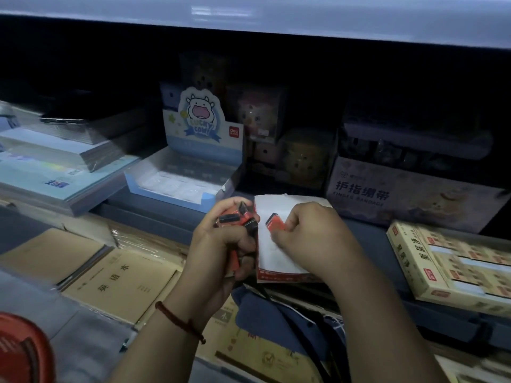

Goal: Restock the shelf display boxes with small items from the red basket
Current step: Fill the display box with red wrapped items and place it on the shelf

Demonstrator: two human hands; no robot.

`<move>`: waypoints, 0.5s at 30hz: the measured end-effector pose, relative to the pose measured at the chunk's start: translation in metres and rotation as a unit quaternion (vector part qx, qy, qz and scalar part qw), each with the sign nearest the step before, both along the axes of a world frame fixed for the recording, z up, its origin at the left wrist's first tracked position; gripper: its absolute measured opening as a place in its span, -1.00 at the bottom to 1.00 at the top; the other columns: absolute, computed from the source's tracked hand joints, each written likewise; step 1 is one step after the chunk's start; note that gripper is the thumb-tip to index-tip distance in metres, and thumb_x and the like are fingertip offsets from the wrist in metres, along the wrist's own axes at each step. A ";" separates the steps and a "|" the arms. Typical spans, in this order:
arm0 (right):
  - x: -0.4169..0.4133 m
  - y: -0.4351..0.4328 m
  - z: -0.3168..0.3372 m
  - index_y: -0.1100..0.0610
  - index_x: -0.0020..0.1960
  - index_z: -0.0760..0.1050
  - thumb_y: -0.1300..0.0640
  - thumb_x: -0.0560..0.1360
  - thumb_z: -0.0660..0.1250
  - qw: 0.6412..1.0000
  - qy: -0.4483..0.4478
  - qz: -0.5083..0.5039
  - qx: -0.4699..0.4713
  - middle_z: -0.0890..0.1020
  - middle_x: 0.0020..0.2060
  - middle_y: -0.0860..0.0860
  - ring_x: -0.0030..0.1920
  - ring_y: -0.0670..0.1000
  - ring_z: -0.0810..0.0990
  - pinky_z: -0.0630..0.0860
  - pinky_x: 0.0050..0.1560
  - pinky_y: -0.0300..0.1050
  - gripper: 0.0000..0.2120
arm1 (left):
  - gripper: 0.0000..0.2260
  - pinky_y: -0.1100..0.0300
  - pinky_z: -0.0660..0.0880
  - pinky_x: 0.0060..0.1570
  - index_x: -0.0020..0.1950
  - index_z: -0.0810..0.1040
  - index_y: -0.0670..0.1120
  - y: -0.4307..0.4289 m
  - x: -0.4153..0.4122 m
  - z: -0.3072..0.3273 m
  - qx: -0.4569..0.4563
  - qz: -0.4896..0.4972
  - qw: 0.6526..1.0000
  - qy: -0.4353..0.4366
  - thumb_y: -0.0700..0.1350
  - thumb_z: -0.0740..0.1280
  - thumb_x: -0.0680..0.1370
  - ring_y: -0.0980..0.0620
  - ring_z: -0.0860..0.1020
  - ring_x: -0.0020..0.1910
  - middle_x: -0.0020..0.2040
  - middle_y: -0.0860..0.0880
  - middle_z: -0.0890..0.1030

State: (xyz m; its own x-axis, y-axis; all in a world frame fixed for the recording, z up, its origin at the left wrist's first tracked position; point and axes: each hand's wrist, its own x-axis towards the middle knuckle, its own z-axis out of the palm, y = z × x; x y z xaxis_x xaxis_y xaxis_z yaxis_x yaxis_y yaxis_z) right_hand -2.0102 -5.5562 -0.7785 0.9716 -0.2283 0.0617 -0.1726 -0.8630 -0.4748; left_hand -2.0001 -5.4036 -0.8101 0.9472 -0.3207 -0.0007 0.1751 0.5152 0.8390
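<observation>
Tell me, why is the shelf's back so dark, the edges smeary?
Head view: dim light leaves the back-row boxes in shadow; pale glare on the upper shelf; red basket and yellow boxes at the edges blurred; left hand, gripping small red items, and right hand sharper.

We stand in what looks like a stationery shop. Under a pale upper shelf (249,20), goods sit in retail packaging on stepped shelving. A "Lucky Cow" display box (193,161) stands far centre and shrink-wrapped paper stacks (55,150) lie far left. Brown exercise books (121,283) lie near left, a carton (401,194) printed "Finger Bandage" sits far right, and a yellow box (442,261) of small packs sits near right.
</observation>
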 end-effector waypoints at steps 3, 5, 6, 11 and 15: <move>0.012 -0.002 -0.002 0.11 -0.26 0.53 -0.25 0.55 0.28 1.000 0.009 -0.007 0.027 0.62 -0.31 0.00 -0.26 0.05 0.62 0.61 -0.20 -0.01 -0.55 | -0.53 0.32 0.24 -0.62 -0.01 0.61 -0.06 0.002 0.003 -0.001 -0.006 -0.008 1.000 -0.001 -0.41 0.26 0.17 0.01 0.21 -0.43 -0.01 -0.18 0.42; 0.018 -0.008 -0.001 0.14 -0.28 0.54 -0.20 0.58 0.26 0.998 0.027 0.000 0.058 0.61 -0.35 0.01 -0.28 0.07 0.61 0.57 -0.25 -0.03 -0.54 | -0.53 0.32 0.24 -0.61 -0.01 0.61 -0.06 0.002 0.003 -0.002 0.001 -0.007 1.000 -0.011 -0.42 0.25 0.17 0.02 0.21 -0.40 -0.01 -0.18 0.43; 0.020 -0.010 0.000 0.14 -0.25 0.59 -0.15 0.60 0.24 0.997 0.038 0.007 0.070 0.65 -0.31 0.02 -0.23 0.08 0.64 0.61 -0.18 0.00 -0.56 | -0.53 0.32 0.24 -0.61 -0.02 0.61 -0.07 0.001 0.002 -0.003 0.001 -0.006 1.000 -0.014 -0.42 0.25 0.18 0.01 0.21 -0.40 -0.02 -0.18 0.43; 0.022 -0.011 -0.002 0.15 -0.16 0.61 -0.04 0.62 0.24 0.999 0.036 0.025 0.027 0.66 -0.18 0.06 -0.15 0.10 0.64 0.61 -0.12 0.00 -0.66 | -0.53 0.31 0.24 -0.59 0.00 0.61 -0.07 0.001 0.000 -0.004 0.007 0.004 1.000 -0.021 -0.42 0.25 0.19 0.00 0.21 -0.41 -0.04 -0.18 0.43; 0.018 -0.020 0.000 0.03 -0.07 0.54 0.15 0.61 0.22 0.998 -0.006 0.041 0.054 0.62 -0.09 0.06 -0.22 0.11 0.63 0.49 -0.38 -0.05 -0.85 | -0.54 0.31 0.25 -0.60 0.00 0.60 -0.07 0.000 -0.003 -0.004 0.006 0.012 0.999 -0.029 -0.42 0.25 0.19 -0.02 0.23 -0.42 -0.07 -0.19 0.45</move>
State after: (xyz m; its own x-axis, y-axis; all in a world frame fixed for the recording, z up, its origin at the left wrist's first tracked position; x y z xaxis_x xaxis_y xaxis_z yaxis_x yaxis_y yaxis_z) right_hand -1.9926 -5.5758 -0.7784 0.9866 -0.1545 0.0532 -0.0976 -0.8181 -0.5667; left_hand -2.0028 -5.4040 -0.8143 0.9532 -0.2980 0.0517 0.1128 0.5088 0.8534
